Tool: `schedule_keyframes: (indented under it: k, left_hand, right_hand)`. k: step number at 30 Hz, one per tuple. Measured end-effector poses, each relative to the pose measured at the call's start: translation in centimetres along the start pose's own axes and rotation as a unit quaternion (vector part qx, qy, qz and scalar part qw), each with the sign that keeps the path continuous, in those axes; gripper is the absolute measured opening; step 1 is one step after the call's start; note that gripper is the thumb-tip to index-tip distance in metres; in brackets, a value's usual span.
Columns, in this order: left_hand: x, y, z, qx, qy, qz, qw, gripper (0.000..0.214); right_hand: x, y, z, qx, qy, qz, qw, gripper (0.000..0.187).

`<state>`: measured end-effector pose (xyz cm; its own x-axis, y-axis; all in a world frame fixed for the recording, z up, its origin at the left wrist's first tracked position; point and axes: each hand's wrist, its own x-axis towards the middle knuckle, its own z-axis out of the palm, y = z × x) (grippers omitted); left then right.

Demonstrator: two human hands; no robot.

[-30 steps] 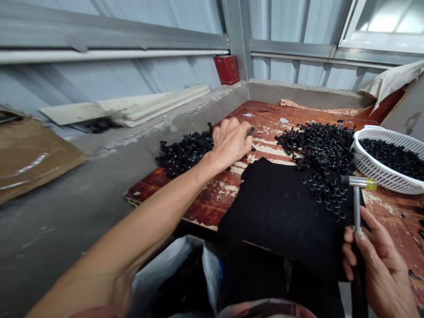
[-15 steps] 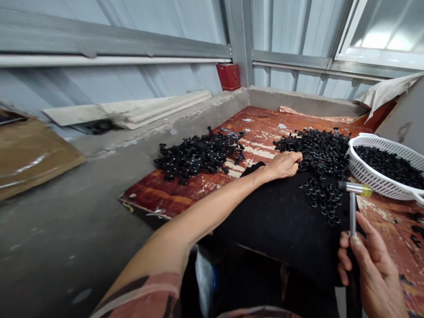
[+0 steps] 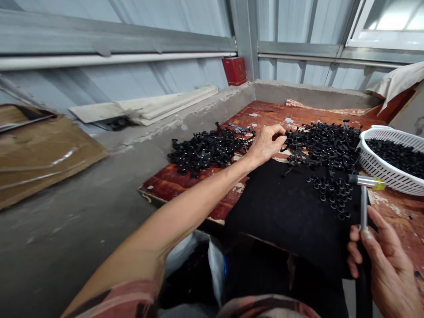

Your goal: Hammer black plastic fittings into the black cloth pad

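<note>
My left hand is at the left edge of a pile of small black parts with round ends. Its thumb and fingers are curled into a pinch, and I cannot make out what lies between the tips. Low on the right, my right hand is wrapped round a hammer with a metal shaft and dark grip. The hammer's head has one black end and one yellow end. A black cloth covers the table's front, with round black pieces grouped on it near the hammer head.
Another heap of black parts lies to the left on the worn red-brown tabletop. A white slotted basket of black parts stands at the right. The concrete ledge bears a red box and pale boards.
My left hand has moved away from the cloth, farther back and to the left beside the pile. The right hand keeps its hold on the hammer. The view has shifted slightly.
</note>
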<state>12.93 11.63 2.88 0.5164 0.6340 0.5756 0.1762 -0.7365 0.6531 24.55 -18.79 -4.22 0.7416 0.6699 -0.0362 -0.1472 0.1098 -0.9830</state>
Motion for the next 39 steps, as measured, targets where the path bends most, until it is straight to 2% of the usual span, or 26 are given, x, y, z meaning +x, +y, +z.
schedule_keyframes:
  k: [3,5,7,9,11,15,17,18,19,21,23,25,29,33,39]
  left_hand:
    - [0.5,0.0,-0.5,-0.025,0.056,-0.001,0.998,0.005]
    - [0.4,0.6,-1.3,-0.069,0.038,-0.021,0.997,0.006]
    - [-0.3,1.7,-2.2,-0.146,-0.041,-0.072,0.986,0.007]
    - [-1.4,2.9,-2.9,-0.222,-0.143,-0.134,0.955,0.011]
    - [-2.7,3.7,-2.9,-0.253,-0.239,-0.180,0.920,0.014]
    - [-4.7,4.0,-0.9,-0.223,-0.407,-0.243,0.852,0.010]
    - [-5.2,3.8,0.2,-0.203,-0.462,-0.258,0.824,0.011]
    - [-5.3,3.7,0.5,-0.191,-0.474,-0.260,0.819,0.014]
    - [-5.3,3.7,0.7,-0.172,-0.473,-0.259,0.824,0.016]
    - [-5.5,3.8,0.7,-0.111,-0.441,-0.239,0.858,0.020]
    - [-5.9,4.1,0.3,-0.017,-0.396,-0.193,0.898,0.018]
    - [-6.6,4.4,-0.2,0.076,-0.366,-0.151,0.915,0.016]
    - [-8.9,5.6,-0.3,0.207,-0.348,-0.123,0.906,0.027]
    - [-10.9,6.6,-0.1,0.299,-0.286,-0.088,0.906,0.044]
    - [-11.9,6.0,0.3,0.326,-0.293,-0.105,0.893,0.031]
  right_hand:
    - [0.1,0.0,0.0,-0.004,-0.001,0.000,1.000,0.059]
    - [0.1,-0.1,0.1,-0.004,0.000,0.000,1.000,0.059]
    - [0.1,-0.1,0.1,-0.002,0.001,-0.001,1.000,0.059]
    - [0.1,-0.2,0.1,-0.008,0.004,-0.001,1.000,0.058]
    - [0.1,-0.2,0.2,-0.018,0.007,0.000,1.000,0.058]
    - [0.0,-0.3,0.3,-0.035,0.009,0.006,0.999,0.051]
    - [0.0,-0.3,0.4,-0.036,0.006,0.006,0.999,0.048]
    - [0.0,-0.3,0.4,-0.037,0.005,0.006,0.999,0.047]
    - [0.0,-0.4,0.4,-0.038,0.005,0.005,0.999,0.048]
    - [-0.1,-0.5,0.5,-0.039,0.005,0.004,0.999,0.049]
    - [-0.1,-0.6,0.5,-0.037,0.010,0.005,0.999,0.047]
    - [-0.2,-0.7,0.6,-0.036,0.014,0.008,0.999,0.047]
    - [-0.2,-0.8,0.6,-0.041,0.013,0.010,0.999,0.051]
    - [-0.3,-0.7,0.5,-0.039,0.012,0.017,0.999,0.053]
    - [-0.3,-0.6,0.3,-0.040,0.010,0.013,0.999,0.051]
